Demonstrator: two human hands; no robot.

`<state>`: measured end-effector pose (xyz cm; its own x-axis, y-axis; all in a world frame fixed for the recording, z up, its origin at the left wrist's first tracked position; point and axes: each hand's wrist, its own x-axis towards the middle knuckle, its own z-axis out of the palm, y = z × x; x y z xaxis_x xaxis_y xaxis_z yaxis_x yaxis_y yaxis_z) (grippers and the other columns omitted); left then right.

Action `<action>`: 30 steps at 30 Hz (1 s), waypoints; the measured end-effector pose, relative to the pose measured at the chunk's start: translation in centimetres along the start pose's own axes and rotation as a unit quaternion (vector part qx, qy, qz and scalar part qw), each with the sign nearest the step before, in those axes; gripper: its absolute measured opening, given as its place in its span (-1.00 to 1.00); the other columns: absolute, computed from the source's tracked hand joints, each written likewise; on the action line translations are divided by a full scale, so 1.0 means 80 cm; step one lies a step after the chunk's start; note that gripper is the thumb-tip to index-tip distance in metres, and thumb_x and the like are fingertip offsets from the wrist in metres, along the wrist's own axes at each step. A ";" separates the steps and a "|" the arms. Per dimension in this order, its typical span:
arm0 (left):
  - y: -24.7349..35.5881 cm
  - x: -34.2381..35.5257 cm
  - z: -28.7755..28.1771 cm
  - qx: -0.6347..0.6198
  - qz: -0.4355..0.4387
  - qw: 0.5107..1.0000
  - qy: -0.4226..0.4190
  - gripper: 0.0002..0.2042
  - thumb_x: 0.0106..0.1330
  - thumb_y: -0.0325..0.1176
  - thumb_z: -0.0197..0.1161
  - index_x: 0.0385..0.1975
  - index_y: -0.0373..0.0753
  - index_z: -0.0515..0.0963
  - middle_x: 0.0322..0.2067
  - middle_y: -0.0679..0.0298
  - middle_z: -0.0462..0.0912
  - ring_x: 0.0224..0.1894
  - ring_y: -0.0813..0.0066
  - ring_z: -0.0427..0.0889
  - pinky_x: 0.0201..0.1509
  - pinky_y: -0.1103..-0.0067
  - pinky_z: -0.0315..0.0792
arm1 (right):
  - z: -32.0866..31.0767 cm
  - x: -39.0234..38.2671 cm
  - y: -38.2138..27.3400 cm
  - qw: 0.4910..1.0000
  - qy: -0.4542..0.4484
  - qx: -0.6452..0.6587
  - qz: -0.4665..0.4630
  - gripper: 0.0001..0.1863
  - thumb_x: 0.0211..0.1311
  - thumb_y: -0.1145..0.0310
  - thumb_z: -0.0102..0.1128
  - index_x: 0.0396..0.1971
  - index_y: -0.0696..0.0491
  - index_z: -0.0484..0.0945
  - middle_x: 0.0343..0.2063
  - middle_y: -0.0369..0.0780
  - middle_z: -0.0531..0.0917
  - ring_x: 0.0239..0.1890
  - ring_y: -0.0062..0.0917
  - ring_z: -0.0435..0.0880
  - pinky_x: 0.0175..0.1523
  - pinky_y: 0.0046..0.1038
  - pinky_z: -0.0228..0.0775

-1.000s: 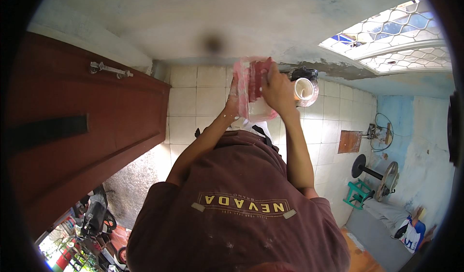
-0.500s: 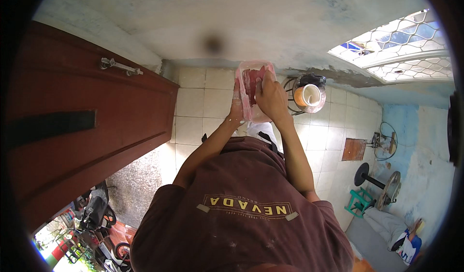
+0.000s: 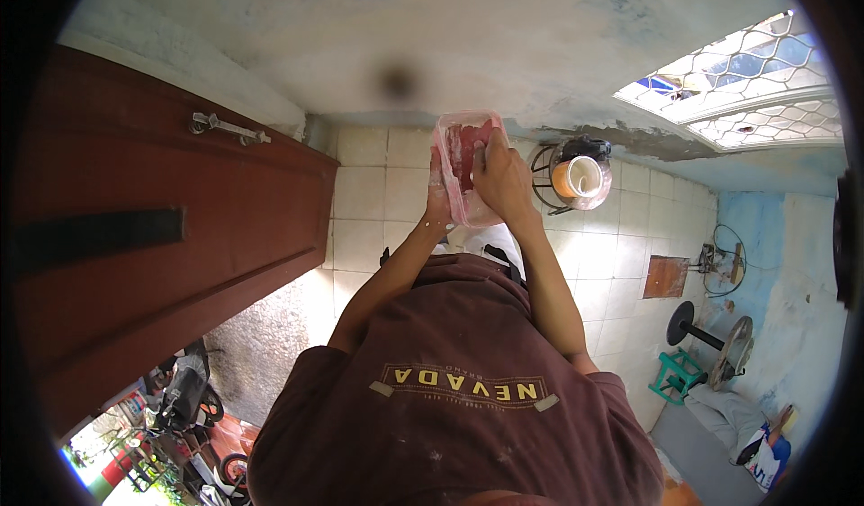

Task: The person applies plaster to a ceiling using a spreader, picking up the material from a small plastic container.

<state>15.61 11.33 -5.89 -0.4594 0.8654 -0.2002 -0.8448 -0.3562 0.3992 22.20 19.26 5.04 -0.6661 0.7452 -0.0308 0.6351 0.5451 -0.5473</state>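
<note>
In front of my chest is a translucent pink plastic tub (image 3: 459, 207), its inside smeared white. My left hand (image 3: 437, 198) is wrapped round the tub's left side and supports it; some of its fingers are hidden beneath. My right hand (image 3: 506, 182) reaches over the right rim, closed on a flat red scraper (image 3: 479, 135) that lies within the tub. White smears mark the scraper's surface, and its lower part blends with the tub's stained inside.
Right of the tub, an orange pail (image 3: 565, 180) stands on a round stool (image 3: 594, 198). A patchy wall (image 3: 504, 47) rises ahead, with a grilled window (image 3: 747, 74). A brown door (image 3: 108, 182) is at left. A fan (image 3: 733, 349) and green stool (image 3: 675, 376) stand at lower right.
The tub and both hands appear slightly farther left, while the room has shifted a little right in view. Both hands keep their grips.
</note>
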 end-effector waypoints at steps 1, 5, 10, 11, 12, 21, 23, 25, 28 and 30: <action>0.002 0.000 -0.004 -0.027 -0.009 1.000 -0.008 -0.25 0.48 0.33 -0.19 0.50 -0.05 0.13 0.42 0.22 0.31 0.38 0.30 0.41 0.38 0.31 0.43 | -0.001 0.000 0.004 1.000 -0.009 -0.009 0.007 -0.65 0.38 0.25 0.05 -0.03 0.22 0.39 -0.44 0.17 0.67 -0.36 0.10 0.70 -0.26 0.07 0.52; 0.015 0.001 -0.013 -0.060 -0.046 0.992 -0.097 -0.29 0.52 0.28 -0.23 0.51 -0.04 0.11 0.43 0.26 0.30 0.38 0.32 0.40 0.41 0.32 0.40 | -0.006 0.002 0.021 0.999 -0.019 -0.016 0.020 -0.61 0.37 0.24 0.07 0.03 0.22 0.40 -0.44 0.15 0.67 -0.37 0.09 0.70 -0.27 0.07 0.52; 0.009 -0.001 0.020 0.062 0.016 0.998 0.002 -0.28 0.53 0.29 -0.29 0.52 -0.06 0.06 0.47 0.24 0.21 0.45 0.33 0.30 0.51 0.33 0.27 | -0.023 -0.007 -0.019 0.999 0.009 0.005 -0.039 -0.69 0.38 0.26 0.08 -0.06 0.18 0.40 -0.53 0.15 0.65 -0.44 0.16 0.64 -0.33 0.09 0.46; 0.012 -0.004 0.027 0.078 0.021 0.997 -0.010 -0.28 0.53 0.29 -0.30 0.53 -0.06 0.05 0.48 0.23 0.19 0.46 0.33 0.28 0.52 0.33 0.25 | -0.022 -0.004 -0.023 0.998 0.012 -0.002 -0.054 -0.69 0.38 0.26 0.08 -0.06 0.17 0.40 -0.53 0.14 0.65 -0.44 0.15 0.65 -0.34 0.08 0.46; 0.016 -0.006 0.034 0.094 0.027 0.995 -0.022 -0.28 0.53 0.29 -0.31 0.53 -0.06 0.05 0.49 0.23 0.17 0.47 0.33 0.26 0.53 0.33 0.23 | -0.018 -0.001 -0.018 0.999 0.025 0.000 -0.047 -0.69 0.37 0.26 0.09 -0.06 0.17 0.40 -0.54 0.14 0.65 -0.45 0.15 0.65 -0.33 0.08 0.47; 0.027 -0.001 0.001 -0.034 -0.023 0.991 -0.128 -0.30 0.54 0.25 -0.29 0.54 -0.03 0.01 0.50 0.25 0.15 0.47 0.29 0.25 0.53 0.31 0.21 | -0.023 -0.007 -0.005 0.999 0.029 -0.025 -0.027 -0.67 0.34 0.27 0.11 -0.03 0.16 0.40 -0.54 0.11 0.66 -0.47 0.11 0.66 -0.33 0.07 0.49; 0.025 -0.003 0.006 -0.007 0.001 0.997 -0.079 -0.33 0.56 0.22 -0.27 0.54 0.00 0.02 0.50 0.27 0.16 0.47 0.29 0.25 0.53 0.32 0.23 | -0.040 -0.016 -0.028 0.999 -0.002 0.009 -0.040 -0.66 0.34 0.27 0.12 -0.02 0.17 0.40 -0.53 0.11 0.66 -0.47 0.09 0.66 -0.33 0.07 0.50; 0.019 -0.002 0.009 0.059 0.038 0.998 -0.001 -0.38 0.58 0.16 -0.24 0.54 0.04 0.04 0.50 0.30 0.16 0.48 0.29 0.25 0.52 0.32 0.24 | -0.024 -0.013 -0.034 0.996 0.006 -0.009 -0.091 -0.65 0.34 0.27 0.11 0.00 0.17 0.41 -0.53 0.09 0.67 -0.48 0.07 0.67 -0.33 0.05 0.51; 0.017 0.002 -0.037 -0.011 0.035 0.999 -0.036 -0.44 0.58 0.04 -0.13 0.52 0.08 0.10 0.49 0.31 0.18 0.47 0.28 0.25 0.52 0.29 0.26 | -0.002 -0.005 -0.039 0.993 0.022 -0.035 -0.106 -0.64 0.34 0.27 0.11 0.02 0.18 0.41 -0.53 0.08 0.67 -0.48 0.05 0.68 -0.35 0.03 0.52; 0.026 -0.003 -0.033 -0.025 0.027 0.997 -0.072 -0.46 0.59 -0.02 -0.13 0.50 0.03 0.12 0.48 0.30 0.20 0.45 0.28 0.29 0.51 0.26 0.28 | -0.007 -0.005 -0.042 0.995 0.019 -0.057 -0.081 -0.64 0.34 0.28 0.10 0.02 0.18 0.41 -0.53 0.10 0.67 -0.47 0.05 0.69 -0.35 0.03 0.53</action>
<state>13.27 9.49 -7.37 -0.4626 0.8853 -0.0471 -0.8343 -0.4168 0.3608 20.53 17.34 7.38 -0.7497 0.6565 0.0833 0.5620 0.6980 -0.4438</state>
